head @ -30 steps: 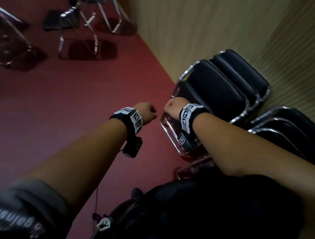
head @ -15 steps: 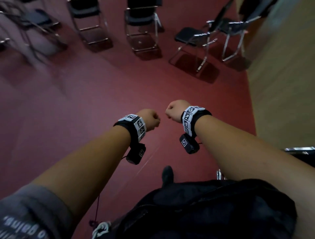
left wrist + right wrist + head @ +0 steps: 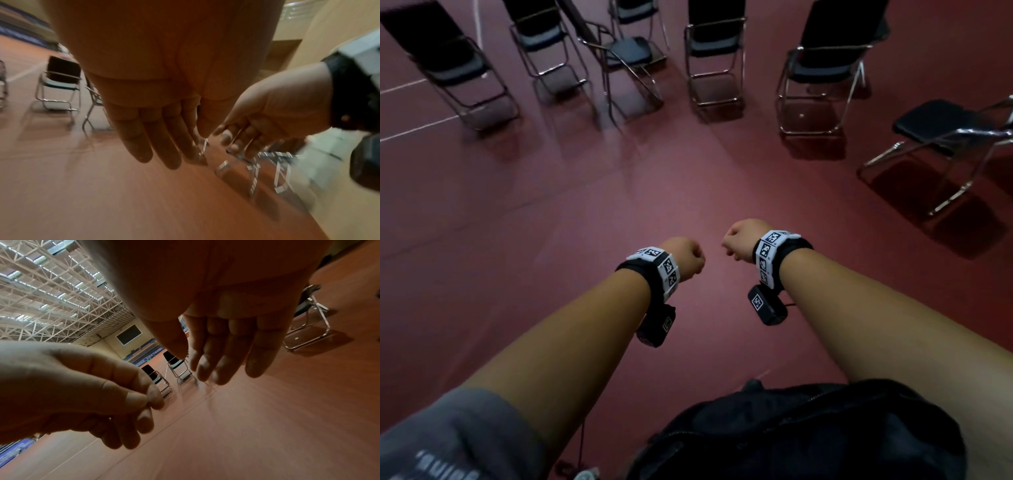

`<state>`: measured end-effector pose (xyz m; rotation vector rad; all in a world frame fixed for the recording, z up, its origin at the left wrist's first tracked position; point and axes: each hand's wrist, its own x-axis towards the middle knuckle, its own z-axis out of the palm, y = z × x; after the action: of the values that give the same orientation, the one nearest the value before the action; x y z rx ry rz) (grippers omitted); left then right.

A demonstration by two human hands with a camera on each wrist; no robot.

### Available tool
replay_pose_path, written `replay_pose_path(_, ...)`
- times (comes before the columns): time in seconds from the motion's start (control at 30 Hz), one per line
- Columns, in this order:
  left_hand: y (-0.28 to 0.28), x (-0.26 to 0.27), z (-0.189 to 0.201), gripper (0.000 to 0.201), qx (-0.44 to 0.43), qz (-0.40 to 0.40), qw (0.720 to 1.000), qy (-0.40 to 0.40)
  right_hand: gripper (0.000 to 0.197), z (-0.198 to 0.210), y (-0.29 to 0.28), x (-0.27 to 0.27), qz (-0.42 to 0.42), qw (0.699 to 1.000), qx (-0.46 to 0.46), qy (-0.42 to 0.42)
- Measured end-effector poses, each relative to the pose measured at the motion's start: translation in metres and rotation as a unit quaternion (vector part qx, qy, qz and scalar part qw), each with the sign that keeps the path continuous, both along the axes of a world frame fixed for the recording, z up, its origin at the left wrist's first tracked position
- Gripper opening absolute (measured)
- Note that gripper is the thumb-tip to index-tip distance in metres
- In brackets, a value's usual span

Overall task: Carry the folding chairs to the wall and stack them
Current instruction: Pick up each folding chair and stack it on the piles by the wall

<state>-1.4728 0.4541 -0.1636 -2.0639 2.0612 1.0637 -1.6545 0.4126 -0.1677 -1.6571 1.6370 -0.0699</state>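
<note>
Both hands were empty, the left hand (image 3: 683, 255) and right hand (image 3: 741, 238) with fingers (image 3: 162, 142) loosely hanging; the unfolded folding chairs (image 3: 715, 58) stood well ahead on the floor (image 3: 585, 222), the right hand slightly nearer.

We were in an indoor sports hall: red sports floor (image 3: 592, 212) with white court lines (image 3: 417, 126) at left of the head view, a white steel truss roof (image 3: 51, 288) upper left of the right wrist view, a dark wall screen (image 3: 128, 334) mid-frame, folding chairs (image 3: 714, 51) along the top.
</note>
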Motion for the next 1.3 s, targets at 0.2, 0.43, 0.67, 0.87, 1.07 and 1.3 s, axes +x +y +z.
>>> replay_pose_path(0.2, -0.076, 0.021, 0.014, 0.02, -0.028, 0.079, 0.992, 0.09, 0.021, 0.003, -0.099, 0.043, 0.027, 1.0, 0.014, -0.001)
replay_pose_path(0.43, -0.17, 0.137, -0.024, 0.017, 0.0, 0.212, 0.971, 0.108, 0.019, -0.009, -0.213, 0.148, 0.084, 0.996, 0.013, -0.014)
replay_pose_path(0.67, -0.292, 0.254, -0.032, 0.016, -0.004, 0.263, 0.95, 0.166, 0.02, -0.007, -0.339, 0.252, 0.078, 0.996, 0.028, 0.018)
replay_pose_path(0.87, -0.402, 0.325, -0.006, 0.019, -0.011, 0.234, 0.959, 0.16, 0.018, 0.033, -0.442, 0.335, 0.069, 0.997, 0.012, -0.028)
replay_pose_path(1.07, -0.505, 0.366, -0.004, 0.016, -0.013, 0.226, 0.962, 0.154, 0.016, 0.029, -0.547, 0.378, 0.057, 0.997, 0.013, -0.054)
replay_pose_path(1.3, -0.659, 0.424, -0.012, 0.014, -0.006, 0.215, 0.97, 0.112, 0.016, -0.013, -0.703, 0.427, 0.069, 0.994, 0.064, -0.055)
